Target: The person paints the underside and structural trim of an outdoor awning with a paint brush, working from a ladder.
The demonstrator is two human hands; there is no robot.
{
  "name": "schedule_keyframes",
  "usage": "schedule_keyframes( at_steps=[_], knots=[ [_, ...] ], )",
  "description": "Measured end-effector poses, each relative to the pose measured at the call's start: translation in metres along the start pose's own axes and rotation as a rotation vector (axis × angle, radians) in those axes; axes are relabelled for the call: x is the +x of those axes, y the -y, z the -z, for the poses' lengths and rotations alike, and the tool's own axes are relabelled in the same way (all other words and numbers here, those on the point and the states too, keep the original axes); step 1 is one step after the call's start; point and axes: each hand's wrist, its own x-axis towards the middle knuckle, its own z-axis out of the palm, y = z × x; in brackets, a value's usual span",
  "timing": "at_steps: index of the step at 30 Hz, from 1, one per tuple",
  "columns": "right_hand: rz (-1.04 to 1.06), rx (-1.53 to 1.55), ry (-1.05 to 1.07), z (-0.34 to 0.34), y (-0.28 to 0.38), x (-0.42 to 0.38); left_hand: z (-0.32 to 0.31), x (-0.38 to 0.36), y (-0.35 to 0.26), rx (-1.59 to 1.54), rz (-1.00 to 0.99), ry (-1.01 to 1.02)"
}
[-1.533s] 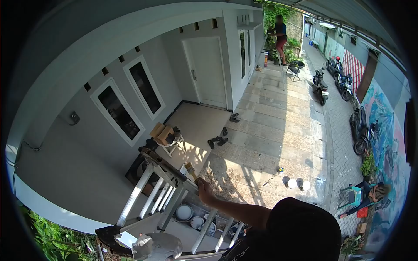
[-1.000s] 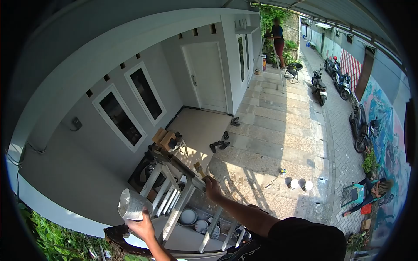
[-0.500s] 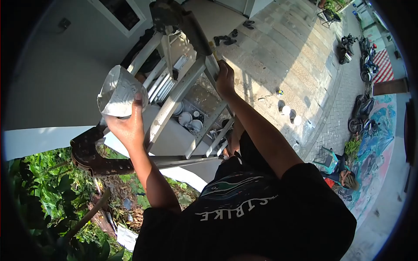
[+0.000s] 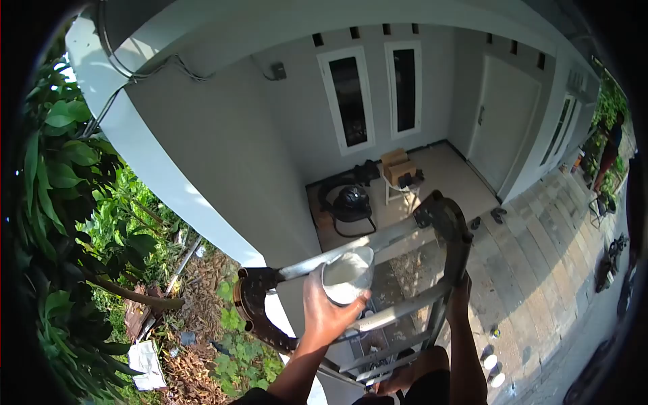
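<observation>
My left hand [image 4: 325,312] is wrapped round a white-smeared plastic cup [image 4: 368,260] near the top of an aluminium ladder [image 4: 398,309]. Pale, thick white material [image 4: 345,291] shows inside the cup, whose open mouth tilts toward me. To the right, my right hand [image 4: 460,297] is closed around the ladder's side rail, its fingers partly hidden behind the metal. Dark, worn end caps sit at both upper corners of the ladder, one of them [image 4: 260,304] left of the cup.
A grey wall [image 4: 223,128] and white pillar edge [image 4: 182,182] rise at the left. Below are a black chair [image 4: 351,202], cardboard boxes [image 4: 398,165] on a small table, and white containers [image 4: 490,362] on paving. Leafy branches [image 4: 67,155] crowd the left; another person [image 4: 609,154] stands far right.
My view has swung up and left, bringing the porch wall, windows and door into sight. The cup has tipped so its inside shows. My right hand stays on the ladder.
</observation>
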Motion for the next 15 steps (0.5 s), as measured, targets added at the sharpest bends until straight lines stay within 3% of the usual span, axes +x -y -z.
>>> schedule_keyframes(
  at_steps=[2, 3, 5, 6, 7, 9, 12, 15],
  knots=[
    [-0.077, 0.034, -0.176, -0.002, -0.015, -0.005, 0.011, 0.007, -0.023, 0.052, 0.063, 0.072],
    [-0.210, 0.057, -0.133, -0.005, 0.007, -0.013, 0.012, 0.007, -0.022, 0.122, 0.090, 0.106],
    [-0.120, 0.143, -0.106, 0.015, -0.038, 0.004, 0.011, 0.008, -0.029, 0.195, 0.215, 0.105],
    [-0.038, 0.179, -0.347, 0.010, -0.058, 0.011, 0.008, 0.009, -0.031, 0.257, 0.263, 0.105],
    [-0.041, 0.177, -0.329, 0.011, -0.055, 0.008, 0.001, 0.005, -0.023, 0.261, 0.285, 0.057],
    [-0.095, -0.178, -0.044, 0.016, -0.031, -0.011, -0.006, 0.000, -0.009, 0.270, 0.318, 0.029],
    [0.058, -0.168, 0.044, 0.010, -0.021, -0.015, -0.011, -0.007, 0.013, 0.264, 0.362, -0.035],
    [-0.042, -0.061, 0.098, 0.025, -0.026, -0.010, -0.016, -0.007, 0.024, 0.250, 0.394, -0.082]
  ],
)
